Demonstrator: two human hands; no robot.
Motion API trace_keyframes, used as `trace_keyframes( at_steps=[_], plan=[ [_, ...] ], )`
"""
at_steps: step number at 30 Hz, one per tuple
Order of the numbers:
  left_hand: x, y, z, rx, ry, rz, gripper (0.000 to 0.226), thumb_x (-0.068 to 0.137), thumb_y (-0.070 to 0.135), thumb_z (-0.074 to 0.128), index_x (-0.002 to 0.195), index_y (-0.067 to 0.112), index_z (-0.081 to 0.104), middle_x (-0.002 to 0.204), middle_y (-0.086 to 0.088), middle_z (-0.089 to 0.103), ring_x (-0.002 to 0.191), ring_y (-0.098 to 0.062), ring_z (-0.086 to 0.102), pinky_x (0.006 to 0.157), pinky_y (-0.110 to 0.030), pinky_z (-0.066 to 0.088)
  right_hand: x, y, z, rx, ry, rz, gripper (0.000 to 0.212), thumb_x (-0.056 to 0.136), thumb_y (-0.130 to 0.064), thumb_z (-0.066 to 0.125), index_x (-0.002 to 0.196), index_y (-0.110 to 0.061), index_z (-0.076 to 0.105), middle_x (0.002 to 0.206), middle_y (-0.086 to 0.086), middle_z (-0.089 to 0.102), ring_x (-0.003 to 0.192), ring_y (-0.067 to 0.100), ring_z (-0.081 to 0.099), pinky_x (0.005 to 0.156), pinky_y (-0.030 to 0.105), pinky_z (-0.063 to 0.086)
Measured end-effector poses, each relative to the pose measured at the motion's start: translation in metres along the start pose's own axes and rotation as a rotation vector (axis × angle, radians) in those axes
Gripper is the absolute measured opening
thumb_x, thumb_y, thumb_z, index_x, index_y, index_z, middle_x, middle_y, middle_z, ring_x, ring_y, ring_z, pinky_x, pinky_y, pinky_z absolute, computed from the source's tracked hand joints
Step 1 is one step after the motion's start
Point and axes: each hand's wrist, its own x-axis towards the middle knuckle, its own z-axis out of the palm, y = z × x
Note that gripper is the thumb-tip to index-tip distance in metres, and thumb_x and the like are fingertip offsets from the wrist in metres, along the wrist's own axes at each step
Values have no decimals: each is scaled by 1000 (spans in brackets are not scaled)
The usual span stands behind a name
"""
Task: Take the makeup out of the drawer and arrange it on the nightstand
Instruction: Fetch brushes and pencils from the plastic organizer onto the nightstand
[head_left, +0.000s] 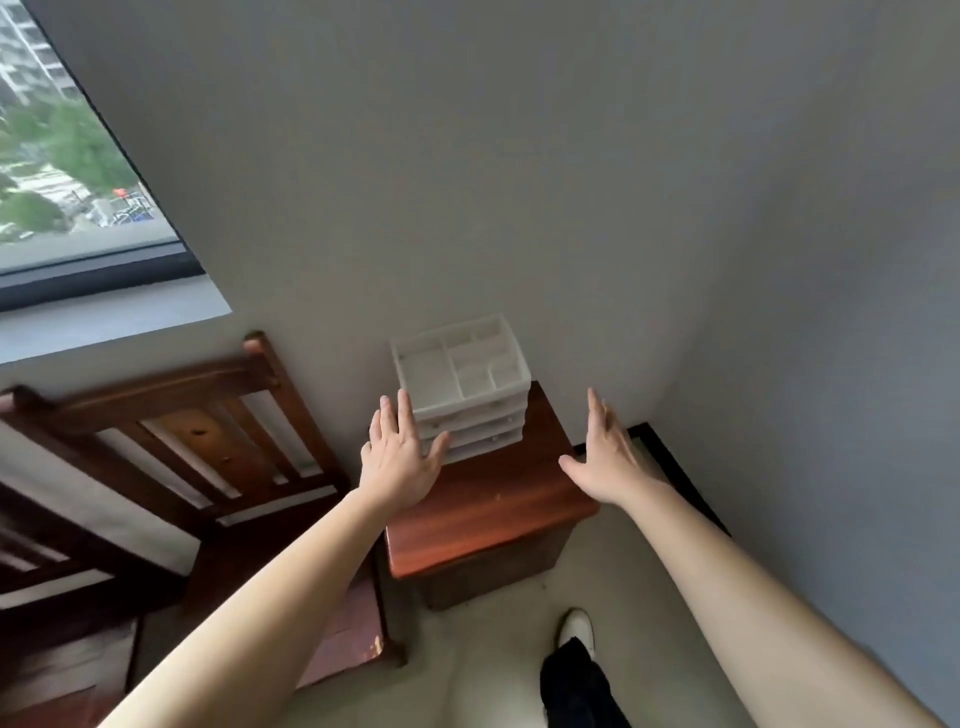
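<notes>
Reaching in, you have left grip (402, 462) and right grip (605, 457) spread empty, flanking the white drawer unit (483, 422) at the desk's (493, 506) back edge. Makeup probably sits inside, unseen. Tugging a drawer unbraced could drag the unit forward.

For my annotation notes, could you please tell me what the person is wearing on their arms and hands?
Nothing that shows. The left forearm and right forearm are bare, no sleeve in view; the left hand and right hand have no glove, watch or visible ring.
</notes>
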Motion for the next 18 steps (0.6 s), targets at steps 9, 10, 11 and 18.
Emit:
trace_keyframes(
  at_steps=[9, 10, 11, 18],
  plan=[
    [93, 22, 59, -496, 40, -592, 61, 94, 43, 56, 134, 1, 37, 141, -18, 47, 131, -36, 44, 101, -37, 37, 139, 27, 32, 186, -312, -56, 106, 91, -37, 66, 157, -15, -14, 167, 4, 0, 153, 21, 10, 123, 35, 15],
    [98, 23, 64, -553, 59, -631, 61, 94, 44, 56, 134, 1, 38, 138, -16, 50, 129, -35, 47, 99, -37, 39, 151, 28, 36, 195, -334, -56, 106, 90, -37, 66, 157, -15, -12, 167, 4, 1, 153, 20, 11, 122, 34, 16],
    [102, 22, 68, -591, 81, -658, 63, 93, 46, 56, 135, 1, 39, 138, -16, 51, 128, -34, 48, 101, -38, 40, 160, 28, 41, 208, -353, -48, 105, 90, -37, 67, 158, -16, -10, 167, 4, 3, 153, 21, 12, 121, 34, 16],
    [121, 19, 89, -654, 165, -702, 44, 102, 42, 39, 134, 14, 49, 131, -7, 59, 122, -28, 53, 101, -37, 42, 201, 18, 72, 483, -454, 77, 109, 57, -48, 75, 150, -28, 22, 149, -3, 44, 136, 19, 45, 112, 45, 41]
  ],
)
